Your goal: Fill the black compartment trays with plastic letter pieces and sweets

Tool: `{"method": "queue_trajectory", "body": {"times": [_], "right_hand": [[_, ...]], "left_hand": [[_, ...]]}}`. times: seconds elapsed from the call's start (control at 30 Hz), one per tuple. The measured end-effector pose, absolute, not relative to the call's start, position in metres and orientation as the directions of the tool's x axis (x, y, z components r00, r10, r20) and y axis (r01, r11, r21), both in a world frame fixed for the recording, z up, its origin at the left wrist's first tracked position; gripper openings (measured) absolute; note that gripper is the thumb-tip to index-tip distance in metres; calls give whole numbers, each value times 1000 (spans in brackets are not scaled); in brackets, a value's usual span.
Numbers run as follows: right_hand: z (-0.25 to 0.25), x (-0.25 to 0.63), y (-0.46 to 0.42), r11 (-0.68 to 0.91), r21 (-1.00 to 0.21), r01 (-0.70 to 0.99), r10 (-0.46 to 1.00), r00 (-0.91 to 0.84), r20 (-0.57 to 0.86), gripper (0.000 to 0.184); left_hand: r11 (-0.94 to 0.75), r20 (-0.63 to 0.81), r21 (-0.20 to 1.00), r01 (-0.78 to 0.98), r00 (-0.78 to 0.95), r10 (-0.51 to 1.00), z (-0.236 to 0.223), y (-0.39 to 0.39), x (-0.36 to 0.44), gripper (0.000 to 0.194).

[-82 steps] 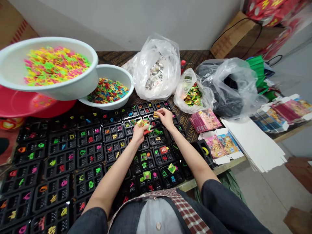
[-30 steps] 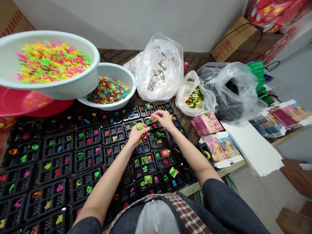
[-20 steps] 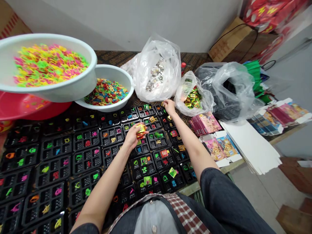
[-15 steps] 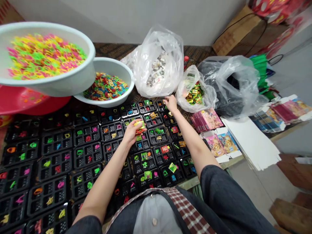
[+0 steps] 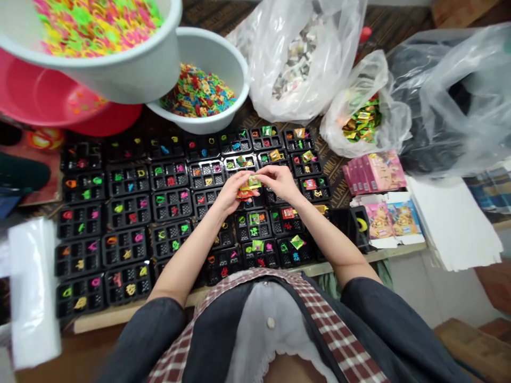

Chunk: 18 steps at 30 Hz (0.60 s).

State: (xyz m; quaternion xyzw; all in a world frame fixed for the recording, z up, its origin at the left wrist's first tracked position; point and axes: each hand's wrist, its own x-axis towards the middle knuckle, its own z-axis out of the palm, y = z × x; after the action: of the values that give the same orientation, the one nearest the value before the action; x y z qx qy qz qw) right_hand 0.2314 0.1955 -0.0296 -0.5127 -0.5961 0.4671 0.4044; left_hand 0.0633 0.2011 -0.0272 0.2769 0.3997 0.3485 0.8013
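Note:
My left hand is closed around a few small shiny wrapped packets, green-yellow and red, held above the middle of the tray rows. My right hand meets it there, thumb and fingertips pinching at the top green-yellow packet. Below both hands lie rows of black compartment trays holding small coloured plastic pieces. Several trays on the right also carry a packet, such as the orange packet in the back right tray and the green packet near the front.
Behind the trays stand a large pale basin of plastic pieces, a smaller basin and a red basin. Clear bags stand at back, including a bag of packets. Pink boxes and white card lie right.
My right hand has come back from the back right tray to the packets in my left hand. An orange packet now shows in that tray. The view has shifted.

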Motion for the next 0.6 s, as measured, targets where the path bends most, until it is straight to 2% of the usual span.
{"method": "queue_trajectory", "body": {"times": [0.07,0.17,0.33,0.47,0.6], "right_hand": [[-32,228,190,25,-976,216,993,-115,0,31],[-44,227,201,22,-970,242,1000,0,22,29],[-73,225,272,69,-866,495,976,147,162,22],[-81,204,330,46,-761,648,967,161,195,20],[-81,183,360,27,-666,745,984,99,150,26]], "left_hand": [[615,-473,708,-347,413,778,-25,190,45,30],[601,-537,709,-369,269,799,-26,174,14,24],[553,-594,712,-433,49,803,-27,151,-24,26],[526,-590,680,-511,43,806,-27,137,-40,22],[510,-579,669,-541,51,814,-29,134,-50,30]]}}
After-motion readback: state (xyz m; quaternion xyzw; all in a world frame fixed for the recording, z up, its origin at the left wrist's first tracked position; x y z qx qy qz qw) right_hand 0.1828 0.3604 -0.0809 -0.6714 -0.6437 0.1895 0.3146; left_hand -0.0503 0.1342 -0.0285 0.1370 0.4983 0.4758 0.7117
